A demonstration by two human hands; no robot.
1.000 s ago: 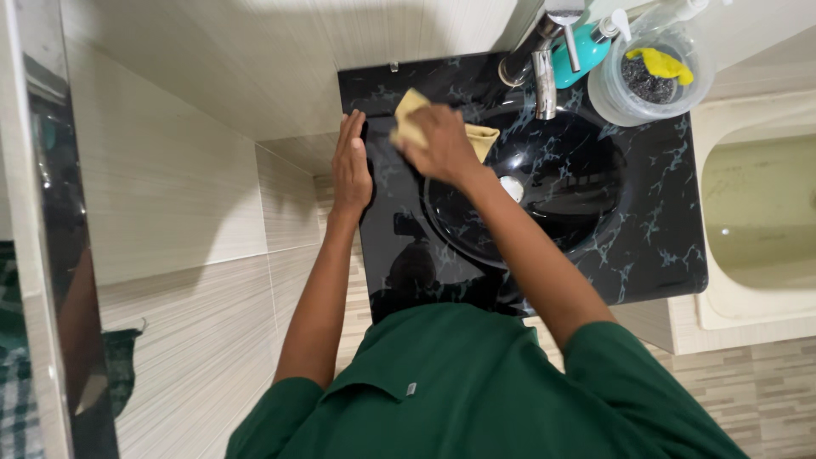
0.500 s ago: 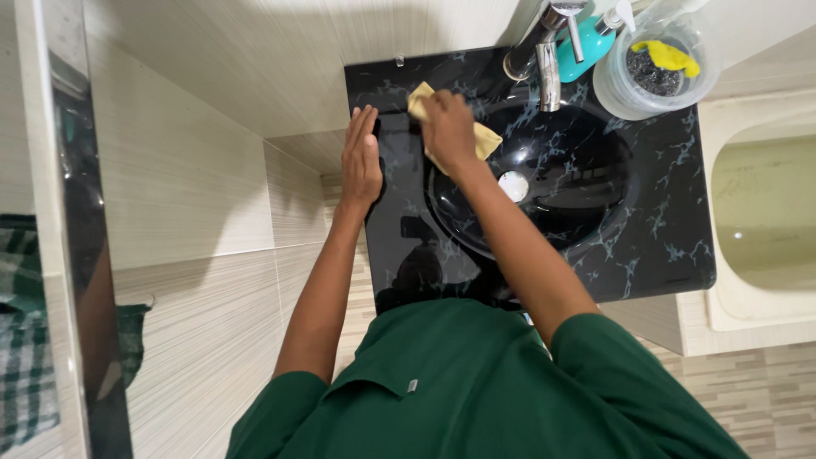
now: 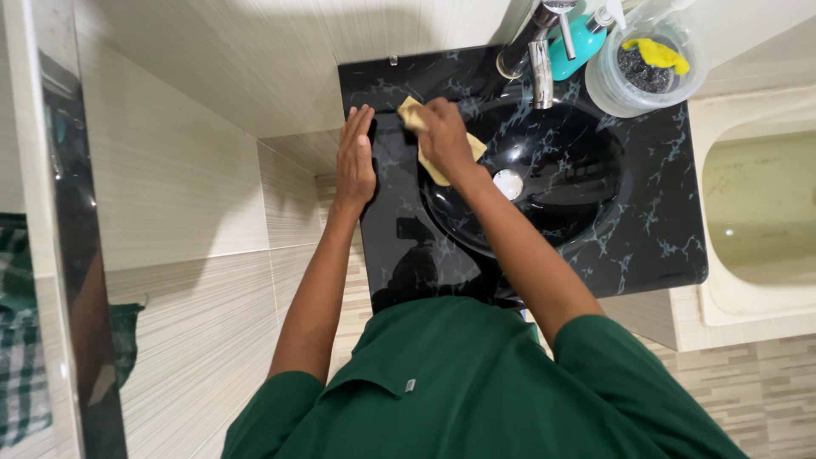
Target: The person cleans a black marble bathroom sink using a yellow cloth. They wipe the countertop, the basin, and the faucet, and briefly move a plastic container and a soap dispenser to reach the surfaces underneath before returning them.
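Both hands on black marbled surface (image 3: pixel 654 212): right hand (image 3: pixel 446 136) w/ fingers closed over yellow cloth (image 3: pixel 438 161) at sink basin (image 3: pixel 544 178) rim by faucet (image 3: pixel 535 51), pressing it flat; left hand (image 3: pixel 355 157) fingers open, flat, apparently bracing.

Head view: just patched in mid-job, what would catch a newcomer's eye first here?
The glossy black marbled sink counter stands out against the pale tiled walls. On its rear left rim the right hand presses a yellow cloth, while the left hand lies flat on the counter's left edge. At the back sit a chrome tap and a clear tub with a yellow scrap inside.
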